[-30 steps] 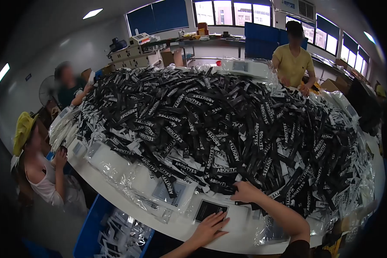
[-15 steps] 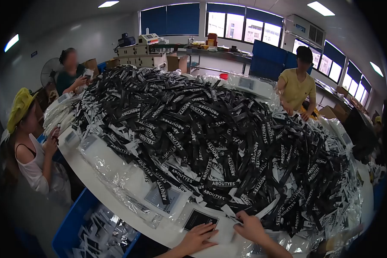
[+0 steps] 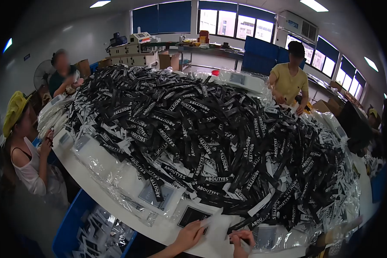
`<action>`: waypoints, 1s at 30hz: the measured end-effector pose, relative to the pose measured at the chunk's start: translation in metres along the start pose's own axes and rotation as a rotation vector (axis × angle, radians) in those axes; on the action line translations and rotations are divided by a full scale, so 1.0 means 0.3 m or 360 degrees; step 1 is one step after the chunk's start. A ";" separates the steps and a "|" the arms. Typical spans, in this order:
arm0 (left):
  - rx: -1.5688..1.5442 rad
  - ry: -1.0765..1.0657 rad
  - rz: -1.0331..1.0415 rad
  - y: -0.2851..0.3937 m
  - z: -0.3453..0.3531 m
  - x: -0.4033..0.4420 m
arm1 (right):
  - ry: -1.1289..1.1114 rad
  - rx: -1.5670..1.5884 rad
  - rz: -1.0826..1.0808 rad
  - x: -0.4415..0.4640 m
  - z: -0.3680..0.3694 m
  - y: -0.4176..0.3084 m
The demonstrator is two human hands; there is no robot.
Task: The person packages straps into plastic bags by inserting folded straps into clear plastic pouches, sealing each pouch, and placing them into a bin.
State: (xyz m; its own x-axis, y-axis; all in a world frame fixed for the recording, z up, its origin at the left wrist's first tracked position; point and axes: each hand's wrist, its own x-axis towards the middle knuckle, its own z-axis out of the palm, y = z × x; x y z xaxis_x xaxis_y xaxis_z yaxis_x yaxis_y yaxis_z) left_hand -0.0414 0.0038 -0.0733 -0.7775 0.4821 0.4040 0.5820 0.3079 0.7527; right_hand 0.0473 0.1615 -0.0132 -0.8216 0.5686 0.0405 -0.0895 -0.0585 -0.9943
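Observation:
A large heap of black strips (image 3: pixel 204 155) printed ABOUTYES, with white strips among them, covers the table. At the near edge, my left hand (image 3: pixel 189 236) has its fingers closed on a translucent white plastic bag (image 3: pixel 215 227). A black printed card (image 3: pixel 193 216) in a clear sleeve lies just beyond that hand. To the right, my right hand (image 3: pixel 241 243) is curled closed near the end of a black strip. Something small and pale shows at its fingers, too unclear to name. A clear bag with a grey panel (image 3: pixel 264 236) lies beside it.
Stacks of clear bags (image 3: pixel 103 161) line the left table edge (image 3: pixel 84 178). Below stands a blue bin (image 3: pixel 71 223) of packed bags. Two people are at the left, and one person in a yellow top (image 3: pixel 290 81) stands across the heap.
My left hand has gone from lying flat by the black card to gripping the translucent bag. My right hand has drawn back toward me from the heap. The view has shifted slightly.

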 end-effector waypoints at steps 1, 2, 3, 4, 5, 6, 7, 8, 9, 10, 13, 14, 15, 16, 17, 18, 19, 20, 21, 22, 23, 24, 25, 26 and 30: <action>0.0000 -0.0003 0.0001 0.002 -0.004 -0.005 | 0.0011 -0.0003 -0.0014 -0.001 0.002 0.003; -0.0012 -0.0097 -0.0293 0.004 -0.009 -0.011 | 0.0020 -0.0006 -0.0027 -0.006 0.004 0.006; -0.0025 -0.0188 -0.0591 0.007 -0.011 -0.017 | 0.0034 -0.0014 -0.0039 -0.007 0.004 0.008; -0.0027 -0.0175 -0.0598 0.010 -0.011 -0.016 | 0.0045 -0.0014 -0.0054 -0.011 0.005 0.009; -0.0063 -0.0048 -0.0428 0.013 -0.010 -0.010 | 0.0050 -0.0017 -0.0064 -0.012 0.004 0.010; -0.0094 0.0077 -0.0258 0.015 -0.008 -0.007 | 0.0055 -0.0019 -0.0074 -0.015 0.003 0.007; -0.0086 0.0088 -0.0263 0.003 0.002 -0.014 | 0.0059 -0.0021 -0.0084 -0.019 0.003 0.008; -0.0069 0.0132 -0.0241 -0.019 0.018 -0.027 | 0.0068 -0.0022 -0.0090 -0.025 0.001 0.006; -0.0054 0.0168 -0.0212 -0.024 0.021 -0.032 | 0.0071 -0.0025 -0.0090 -0.027 0.002 0.005; -0.0051 0.0154 -0.0204 -0.029 0.017 -0.038 | 0.0075 -0.0025 -0.0087 -0.031 0.003 0.007; -0.0238 0.0185 -0.0487 -0.048 0.019 -0.071 | 0.0087 -0.0041 -0.0079 -0.049 0.002 0.017; -0.0073 0.0303 -0.0319 -0.075 0.033 -0.102 | 0.0092 -0.0046 -0.0073 -0.057 0.004 0.025; 0.0094 0.0421 -0.0146 -0.092 0.041 -0.114 | 0.0089 -0.0051 -0.0066 -0.059 0.003 0.032; 0.0091 0.0427 -0.0139 -0.035 0.022 -0.096 | 0.0094 -0.0053 -0.0067 -0.065 0.005 0.040; -0.0232 0.0502 -0.0208 0.035 0.007 -0.085 | 0.0093 -0.0059 -0.0071 -0.064 0.005 0.039; -0.0558 0.0597 -0.0262 0.114 -0.014 -0.069 | 0.0086 -0.0058 -0.0068 -0.072 0.003 0.039; -0.0577 0.0549 -0.0212 0.169 -0.022 -0.060 | 0.0089 -0.0060 -0.0060 -0.076 0.003 0.039; -0.0412 0.0410 -0.0094 0.201 -0.021 -0.048 | 0.0079 -0.0073 -0.0046 -0.080 0.004 0.039; -0.0238 0.0255 0.0016 0.226 -0.014 -0.040 | 0.0078 -0.0073 -0.0032 -0.083 0.009 0.043; -0.0130 0.0150 0.0082 0.233 -0.002 -0.038 | 0.0077 -0.0082 -0.0019 -0.085 0.011 0.050; -0.0057 0.0081 0.0102 0.227 0.012 -0.037 | 0.0068 -0.0077 -0.0015 -0.084 0.010 0.059; -0.0027 0.0042 0.0105 0.225 0.016 -0.037 | 0.0059 -0.0067 -0.0022 -0.084 0.008 0.054; -0.0019 0.0005 0.0089 0.221 0.015 -0.038 | 0.0039 -0.0068 -0.0016 -0.085 0.005 0.049; -0.0012 -0.0030 0.0073 0.214 0.009 -0.040 | 0.0013 -0.0069 -0.0015 -0.079 0.004 0.043; -0.0107 -0.0154 -0.0077 0.212 -0.027 -0.047 | -0.0372 -0.0308 0.0141 -0.033 -0.032 -0.016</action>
State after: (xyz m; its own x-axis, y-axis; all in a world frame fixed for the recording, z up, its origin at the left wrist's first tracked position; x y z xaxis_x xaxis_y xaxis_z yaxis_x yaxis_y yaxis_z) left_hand 0.0048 0.0099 -0.0270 -0.7758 0.5457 0.3169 0.5245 0.2783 0.8047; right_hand 0.0612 0.1642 -0.0099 -0.9306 0.3630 -0.0476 0.0784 0.0707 -0.9944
